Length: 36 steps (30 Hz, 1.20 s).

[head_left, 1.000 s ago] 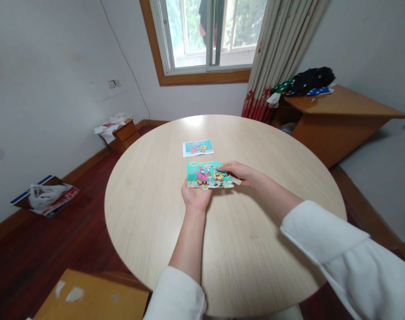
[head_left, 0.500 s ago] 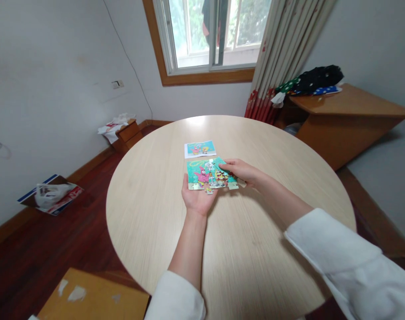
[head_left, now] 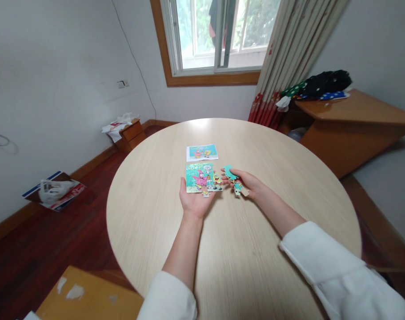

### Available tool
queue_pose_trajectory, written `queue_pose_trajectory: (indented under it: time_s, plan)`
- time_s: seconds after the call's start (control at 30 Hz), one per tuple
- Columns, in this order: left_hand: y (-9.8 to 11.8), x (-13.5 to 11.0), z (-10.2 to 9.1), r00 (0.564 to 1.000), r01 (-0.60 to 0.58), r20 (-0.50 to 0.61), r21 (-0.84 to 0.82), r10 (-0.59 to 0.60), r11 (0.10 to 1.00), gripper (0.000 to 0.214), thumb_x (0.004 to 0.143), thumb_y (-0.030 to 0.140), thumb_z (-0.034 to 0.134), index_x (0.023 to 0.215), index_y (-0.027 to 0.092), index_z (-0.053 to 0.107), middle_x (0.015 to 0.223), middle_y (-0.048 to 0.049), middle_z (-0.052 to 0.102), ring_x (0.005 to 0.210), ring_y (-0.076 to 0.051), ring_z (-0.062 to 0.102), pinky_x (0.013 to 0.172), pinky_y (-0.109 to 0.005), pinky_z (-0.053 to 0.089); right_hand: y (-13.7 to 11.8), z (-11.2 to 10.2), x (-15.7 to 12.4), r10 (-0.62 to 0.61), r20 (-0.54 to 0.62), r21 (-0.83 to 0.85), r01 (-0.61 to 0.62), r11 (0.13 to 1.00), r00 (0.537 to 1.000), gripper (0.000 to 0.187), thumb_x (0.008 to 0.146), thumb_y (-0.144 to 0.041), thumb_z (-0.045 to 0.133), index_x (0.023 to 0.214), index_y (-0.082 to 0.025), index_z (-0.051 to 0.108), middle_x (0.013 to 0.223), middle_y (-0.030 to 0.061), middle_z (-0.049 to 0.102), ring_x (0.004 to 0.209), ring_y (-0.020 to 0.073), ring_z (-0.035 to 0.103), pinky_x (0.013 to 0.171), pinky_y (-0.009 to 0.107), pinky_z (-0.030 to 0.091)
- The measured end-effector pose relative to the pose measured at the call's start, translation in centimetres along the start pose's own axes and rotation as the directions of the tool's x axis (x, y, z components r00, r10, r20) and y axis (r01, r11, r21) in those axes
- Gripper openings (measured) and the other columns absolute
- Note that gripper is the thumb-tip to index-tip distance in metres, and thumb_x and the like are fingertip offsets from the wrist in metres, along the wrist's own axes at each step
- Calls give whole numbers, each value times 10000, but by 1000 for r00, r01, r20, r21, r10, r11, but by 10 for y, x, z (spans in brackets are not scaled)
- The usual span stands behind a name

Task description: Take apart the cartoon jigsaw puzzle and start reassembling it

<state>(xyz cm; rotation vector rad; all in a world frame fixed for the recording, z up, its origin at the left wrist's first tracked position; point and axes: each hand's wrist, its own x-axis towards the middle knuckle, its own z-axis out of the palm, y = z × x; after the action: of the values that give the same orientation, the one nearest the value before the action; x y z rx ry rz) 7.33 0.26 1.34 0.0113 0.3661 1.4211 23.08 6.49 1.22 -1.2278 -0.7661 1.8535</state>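
Observation:
A cartoon jigsaw puzzle point(head_left: 199, 178), its right side ragged, rests on my left hand point(head_left: 196, 205), which supports it from below with the thumb along its left edge. A loose piece hangs at the puzzle's lower edge. To the right, my right hand point(head_left: 248, 182) grips a group of puzzle pieces point(head_left: 230, 172) between thumb and fingers. A gap separates them from the larger part. Further pieces point(head_left: 238, 189) sit lower among those fingers. Beyond the puzzle lies a printed picture point(head_left: 202, 152) with the same characters.
The round wooden table point(head_left: 149, 213) fills the middle. A wooden desk point(head_left: 358, 111) with dark cloths point(head_left: 325, 84) stands at right. On the left are a small cabinet point(head_left: 133, 132) and a plastic bag point(head_left: 55, 191) on the floor. A brown box point(head_left: 92, 293) is near the lower left.
The right part of the puzzle has come apart from the rest. My right hand has moved slightly right and down with those pieces, while my left hand still supports the larger part.

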Motion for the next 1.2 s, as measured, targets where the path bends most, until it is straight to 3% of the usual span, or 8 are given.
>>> queue_pose_trajectory:
  time_s: [0.13,0.37,0.47,0.73,0.93,1.0,1.1,1.2]
  plan:
    - [12,9,15,999,-28,44,39,27,999,603,881,575,333,1255,155,551,1293,-177,559,1200,-331,522,948,-544,431,5,1,5,-13,31,45,12,999,999,272,928,-136,364,861,-118,627,630,62,668,516,120,612,467,194,489]
    - [24,23,49,981,-86,178,80,71,993,567,870,577,386,1225,177,574,1268,-155,583,1217,-333,507,984,-578,397,16,20,17,-225,25,-112,226,968,974,198,797,-122,555,627,-140,654,597,29,661,581,128,608,613,225,531]
    - [24,29,50,980,-94,183,72,80,993,554,872,570,387,1220,185,578,1269,-154,584,1222,-340,500,987,-609,378,17,23,23,-320,52,-199,323,925,946,87,730,-141,618,707,-146,701,690,10,697,620,111,611,641,221,523]
    - [27,40,37,980,-101,179,95,83,990,563,877,574,369,1226,184,576,1249,-146,600,1220,-318,510,1005,-578,373,20,16,35,-470,143,-387,487,783,871,180,741,-192,572,835,-157,722,825,19,707,725,124,614,638,211,482]
    - [33,45,34,975,-101,208,89,81,991,568,878,576,368,1227,182,581,1249,-136,605,1240,-310,494,1026,-551,365,2,19,24,-355,214,-610,408,679,910,186,772,-206,562,854,-165,724,636,-9,653,484,90,495,451,190,360]
    - [35,46,34,970,-113,225,98,89,989,573,884,578,349,1224,182,583,1242,-133,610,1244,-311,490,1027,-556,362,-10,21,22,-362,189,-692,385,610,913,145,746,-160,588,792,-166,725,672,7,675,525,102,530,489,199,384]
    - [38,46,34,967,-123,236,95,97,988,575,888,574,340,1230,178,579,1245,-138,608,1249,-311,486,1030,-553,360,-26,29,23,-549,83,-727,427,538,832,105,727,-138,613,693,-176,705,747,31,701,674,134,596,633,222,446]
    - [41,47,34,958,-142,263,99,111,985,585,891,576,331,1249,176,563,1263,-135,598,1260,-297,477,1044,-524,355,-38,47,27,-704,-60,-515,582,629,708,127,780,-273,598,800,-192,694,869,38,700,813,157,625,692,247,480]
